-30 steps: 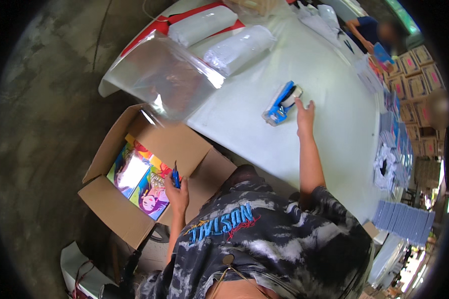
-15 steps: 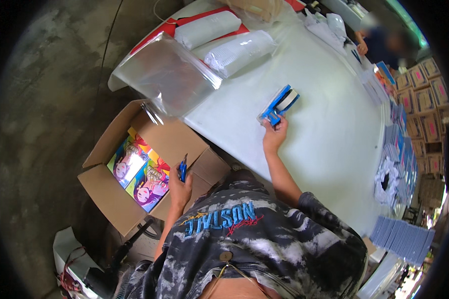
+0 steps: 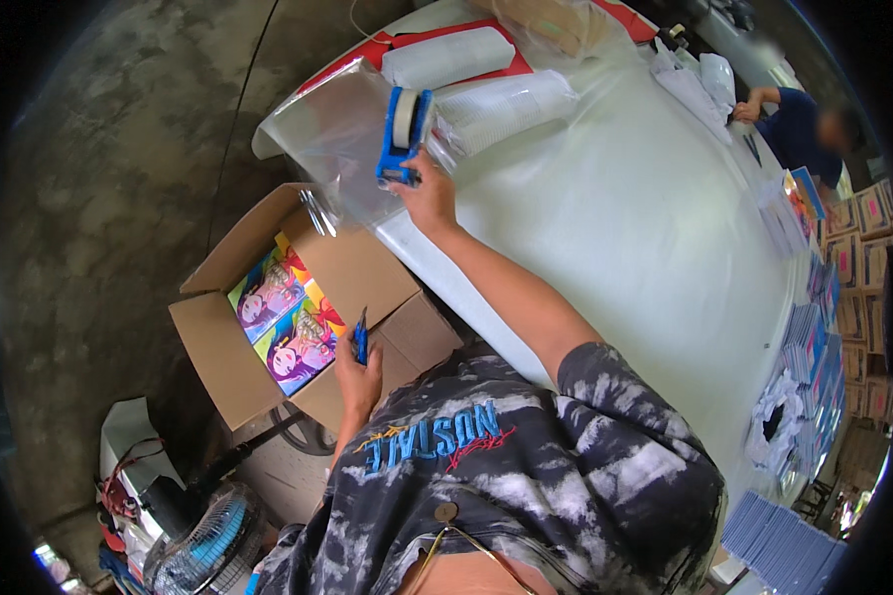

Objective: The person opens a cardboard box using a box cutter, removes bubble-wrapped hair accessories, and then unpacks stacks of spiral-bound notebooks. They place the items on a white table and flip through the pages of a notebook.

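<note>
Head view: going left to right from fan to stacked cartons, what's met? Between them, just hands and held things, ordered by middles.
Fan → left hand holding blue pointed tool → blue tape dispenser → right hand holding it → co-worker's hand → stacked cartons.

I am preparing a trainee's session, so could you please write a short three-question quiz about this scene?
1. Which hand holds the blue plastic tape dispenser?
2. True or false: the brown cardboard box stands open.
3. The left hand holds a slim, pointed tool coloured: (a) red, (b) blue or (c) yellow?

Key: 1. The right hand. 2. True. 3. b.
</note>
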Demonstrator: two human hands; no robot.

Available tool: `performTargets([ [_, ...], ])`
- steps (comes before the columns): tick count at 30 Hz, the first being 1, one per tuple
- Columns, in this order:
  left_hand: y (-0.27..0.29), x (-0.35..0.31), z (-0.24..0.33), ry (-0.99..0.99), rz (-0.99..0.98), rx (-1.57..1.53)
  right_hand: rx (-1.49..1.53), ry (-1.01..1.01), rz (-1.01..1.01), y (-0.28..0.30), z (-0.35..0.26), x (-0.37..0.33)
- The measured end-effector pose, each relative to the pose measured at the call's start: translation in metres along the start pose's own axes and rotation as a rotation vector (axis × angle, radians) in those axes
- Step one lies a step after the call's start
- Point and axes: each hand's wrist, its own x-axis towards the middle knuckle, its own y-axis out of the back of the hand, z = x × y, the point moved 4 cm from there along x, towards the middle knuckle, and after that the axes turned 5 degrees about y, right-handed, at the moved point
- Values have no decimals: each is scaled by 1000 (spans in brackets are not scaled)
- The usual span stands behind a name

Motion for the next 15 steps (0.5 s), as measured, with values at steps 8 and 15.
performTargets([
  [8,-1,-26,-3,109,68,-43,-91,-242,-146,-28,12,6],
  [15,7,-38,-10,145,80,-44,-558,195,52,55,33,104],
])
